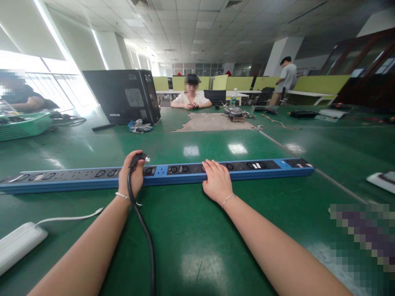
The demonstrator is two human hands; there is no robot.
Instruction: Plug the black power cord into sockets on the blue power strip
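Observation:
A long blue-and-black power strip (212, 174) lies across the green table in front of me, with rows of sockets along its top. My left hand (131, 174) is closed around a black power plug (140, 159), above the strip left of its middle. The plug's metal prongs point right, clear of the sockets. From the plug a thick black cord (142, 218) hangs over my wrist and runs down towards me. My right hand (217, 181) rests palm down on the strip, right of its middle, fingers stretched across the top and covering some sockets.
A white power strip (21, 246) with a white cable lies at near left. Further back stand a green basket (27, 125), a black computer case (123, 96) and gloves (140, 126). A person (191, 96) sits opposite; others are at far left and back right. A bottle (233, 98) stands behind.

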